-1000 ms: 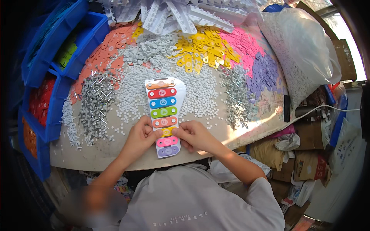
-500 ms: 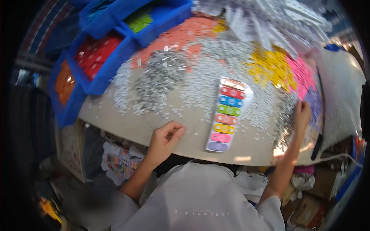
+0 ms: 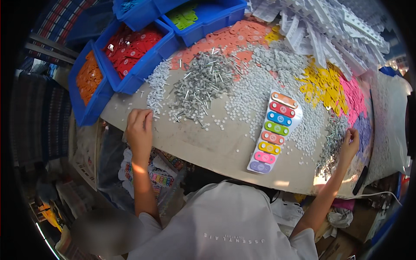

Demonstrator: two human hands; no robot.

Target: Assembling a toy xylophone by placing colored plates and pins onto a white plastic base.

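A toy xylophone (image 3: 276, 128) with a white base and a column of coloured bars lies right of the middle of the table. My left hand (image 3: 139, 125) is closed at the table's left front edge, fingertips together, just short of a small pile of white pegs (image 3: 158, 86). Whatever those fingers may hold is hidden. Over at the right, my right hand (image 3: 349, 145) is closed in a pinch between a heap of small silver screws (image 3: 333, 138) and the purple bars (image 3: 364, 132). I cannot make out anything in its fingertips.
Silver pins (image 3: 201, 84) and white caps (image 3: 251, 97) are heaped mid-table. Behind lie salmon bars (image 3: 234, 37); yellow bars (image 3: 323, 89) and pink bars (image 3: 353, 97) lie right. Blue bins (image 3: 147, 63) stand left, white bases (image 3: 329, 30) far right, a filled plastic bag (image 3: 388, 117) at the right edge.
My left hand has moved left and away from the xylophone to the white pegs. My right hand stays by the silver screws. The whole view has shifted a little.
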